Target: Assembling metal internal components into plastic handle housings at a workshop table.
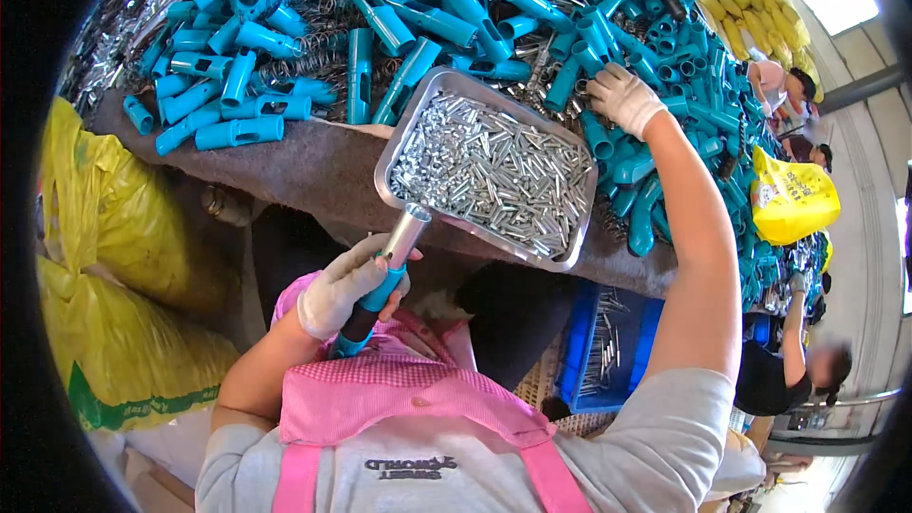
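Handle [384, 290], blue with a black band and a shiny metal tube [407, 230] standing out of its upper end, is in the person's left hand [344, 287]. That hand wears a pale glove and wraps its fingers around the piece, which leans with the tube up and to the right, in front of the pink apron [408, 404] and near the tray. The right hand [624, 103], gloved too, reaches out past the tray to the heap, its fingers bent down among the blue tubes [237, 133]; whether it grips anything there, I cannot tell.

The silver tray [383, 176] sits aslant at the near edge of the cloth-covered bench [266, 166] and is full of small metal pins [518, 166]. Behind it and to both sides, the blue tubes lie piled, with wire springs [306, 59] mixed in on the left. Below the bench edge, at the right, a blue crate [570, 385] holds metal rods [608, 351]. Yellow sacks [114, 218] stand at the left, and a bright yellow bag [793, 195] rests by the heap on the right. Farther right, a co-worker in a black top [763, 372] stretches a gloved hand [796, 282] toward the parts.
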The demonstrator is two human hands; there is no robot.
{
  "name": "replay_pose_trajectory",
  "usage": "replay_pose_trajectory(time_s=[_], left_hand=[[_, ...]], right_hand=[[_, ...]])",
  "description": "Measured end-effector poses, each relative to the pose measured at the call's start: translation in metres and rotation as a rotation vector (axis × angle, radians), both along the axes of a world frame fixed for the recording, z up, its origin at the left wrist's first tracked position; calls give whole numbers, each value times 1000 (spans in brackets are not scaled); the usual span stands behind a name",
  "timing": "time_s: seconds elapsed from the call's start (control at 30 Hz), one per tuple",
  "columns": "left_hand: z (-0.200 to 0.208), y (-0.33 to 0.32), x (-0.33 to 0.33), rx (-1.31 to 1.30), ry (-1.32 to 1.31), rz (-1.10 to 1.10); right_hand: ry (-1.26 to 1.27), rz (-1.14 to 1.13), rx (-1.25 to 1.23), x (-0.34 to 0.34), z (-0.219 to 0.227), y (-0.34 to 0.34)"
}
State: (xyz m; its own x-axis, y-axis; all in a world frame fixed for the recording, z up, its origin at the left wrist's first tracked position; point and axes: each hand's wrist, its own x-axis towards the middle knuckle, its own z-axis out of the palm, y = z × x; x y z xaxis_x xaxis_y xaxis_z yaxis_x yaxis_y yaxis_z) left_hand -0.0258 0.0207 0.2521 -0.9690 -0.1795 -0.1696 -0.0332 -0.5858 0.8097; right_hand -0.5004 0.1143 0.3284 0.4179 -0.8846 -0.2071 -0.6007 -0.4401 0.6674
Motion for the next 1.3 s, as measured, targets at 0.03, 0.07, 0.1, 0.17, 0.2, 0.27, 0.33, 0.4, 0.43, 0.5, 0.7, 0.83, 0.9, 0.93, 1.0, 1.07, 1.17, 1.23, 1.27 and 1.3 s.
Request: replay_pose_trajectory(time_s=[0.03, 0.07, 0.1, 0.17, 0.2, 0.27, 0.33, 0.4, 0.43, 0.5, 0.7, 0.83, 0.9, 0.93, 1.0, 1.07, 1.17, 1.23, 1.27, 1.3], left_hand=[[0, 0, 0, 17, 8, -20], [0, 1, -2, 19, 8, -18], [0, 3, -4, 24, 4, -33], [0, 6, -8, 35, -1, -35], [-1, 6, -12, -14, 13, -43], [0, 3, -15, -112, -3, -60], [-1, 2, -13, -122, 14, -54], [-3, -1, -13, -129, 34, -45], [-4, -1, -14, -171, 33, -52], [-7, -1, -15, -217, 12, -53], [0, 0, -16, -312, 74, -169], [2, -3, 5, -338, 74, -235], [12, -1, 13, -404, 57, -206], [15, 1, 18, -472, 38, -183], [8, 7, 25, -595, 97, -69], [5, 9, 29, -1020, 265, 189], [15, 4, 34, -1205, 293, 250], [15, -1, 36, -1282, 290, 262], [15, -4, 37, -1282, 293, 262], [15, -7, 37, -1299, 302, 285]], right_hand=[[5, -9, -12, 0, -2, -1], [5, -7, -9, 0, -6, 0], [-1, -57, -30, 1, -12, 1], [28, -95, -59, 4, -13, 4], [17, -58, -94, 4, -11, 5], [-70, -74, -159, 11, -7, 9], [-226, -467, -221, 31, -3, 7], [-923, -388, -639, 75, -8, 19], [-1307, -584, -691, 100, -11, 27], [-2006, -482, -586, 158, 3, 31], [-2138, -525, -7, 272, 13, 56], [-2052, -500, 121, 285, 22, 62], [-1584, -166, 48, 286, 31, 56], [-1578, -191, 39, 290, 30, 57], [-1553, -264, 53, 299, 36, 59], [-1512, -332, 35, 309, 41, 61], [-1319, -457, -9, 322, 44, 64], [-1418, -577, -44, 333, 46, 62], [-1466, -636, -63, 339, 46, 60], [-1769, -645, -29, 343, 36, 57]])
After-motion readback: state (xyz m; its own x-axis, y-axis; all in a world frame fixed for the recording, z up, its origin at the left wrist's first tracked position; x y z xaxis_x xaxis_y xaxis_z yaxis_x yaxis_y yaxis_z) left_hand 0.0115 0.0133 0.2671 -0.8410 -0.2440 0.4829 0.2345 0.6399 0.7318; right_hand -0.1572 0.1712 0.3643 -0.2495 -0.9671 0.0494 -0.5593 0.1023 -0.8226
